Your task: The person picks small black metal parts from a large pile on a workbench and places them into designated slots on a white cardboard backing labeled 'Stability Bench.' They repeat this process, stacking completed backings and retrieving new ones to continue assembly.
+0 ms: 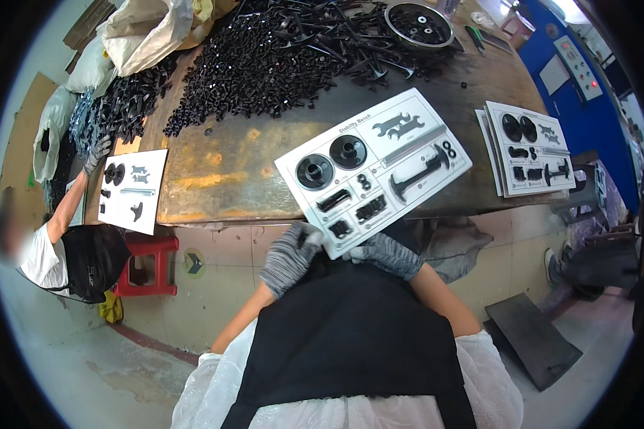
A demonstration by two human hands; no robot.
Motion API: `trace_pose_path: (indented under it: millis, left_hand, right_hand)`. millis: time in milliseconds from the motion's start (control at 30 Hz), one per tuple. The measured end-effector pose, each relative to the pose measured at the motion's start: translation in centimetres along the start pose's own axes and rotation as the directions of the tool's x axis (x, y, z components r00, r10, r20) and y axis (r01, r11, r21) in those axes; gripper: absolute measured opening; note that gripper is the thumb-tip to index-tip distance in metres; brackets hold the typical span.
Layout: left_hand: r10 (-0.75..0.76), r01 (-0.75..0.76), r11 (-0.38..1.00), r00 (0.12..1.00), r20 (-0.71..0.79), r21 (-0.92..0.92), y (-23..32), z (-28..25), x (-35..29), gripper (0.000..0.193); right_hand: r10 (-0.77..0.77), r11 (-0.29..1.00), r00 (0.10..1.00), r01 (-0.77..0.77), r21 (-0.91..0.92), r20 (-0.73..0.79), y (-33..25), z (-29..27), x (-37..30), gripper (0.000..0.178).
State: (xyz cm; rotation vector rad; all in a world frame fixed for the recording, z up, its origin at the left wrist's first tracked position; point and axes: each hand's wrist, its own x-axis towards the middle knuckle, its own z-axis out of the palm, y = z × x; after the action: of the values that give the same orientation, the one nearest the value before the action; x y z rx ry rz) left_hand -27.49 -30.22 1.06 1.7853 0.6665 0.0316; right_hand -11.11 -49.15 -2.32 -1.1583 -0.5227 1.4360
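Observation:
A white parts card (374, 171) lies tilted over the table's near edge. On it sit black round knobs, wrenches, a metal rod, a T-shaped handle and small black pieces. My left hand (292, 259), in a grey knit glove, pinches the card's near left corner. Just to the right, my right hand (388, 256), gloved the same way, grips the near edge, its fingertips partly hidden. At the right table edge rests a stack of similar cards (529, 150). Another such card (133, 191) lies at the left, near a co-worker's gloved hand (96, 154).
Heaps of small black parts (243, 71) cover the back of the wooden table (222, 168). A metal-rimmed round tray (454, 36) holds washers. White sacks (147, 32) stand at the back left, a red stool (150, 266) below. A blue machine (551, 79) stands at the right.

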Motion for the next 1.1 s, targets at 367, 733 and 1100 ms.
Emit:
trace_pose_path:
  millis: [367, 733, 1100]
  left_hand:
    - [0.298, -0.446, 0.894, 0.641, 0.707, 0.027, 12.5, 3.5, 2.5, 0.027]
    - [0.418, -0.536, 0.533, 0.839, 0.348, 0.655, 15.2, 9.7, 29.9, 0.055]
    - [0.323, -0.384, 0.643, 0.921, 0.220, 0.663, 12.8, 9.6, 31.6, 0.040]
  right_hand:
    - [-0.097, 0.900, 0.907, 0.256, 0.354, -0.409, 7.7, -8.0, -15.5, 0.040]
    - [-0.231, 0.830, 0.429, 0.555, 0.053, -0.873, 8.1, -8.8, -19.3, 0.037]
    - [-0.431, 0.843, 0.339, 0.482, -0.239, -0.836, 5.6, -3.0, -17.9, 0.072]
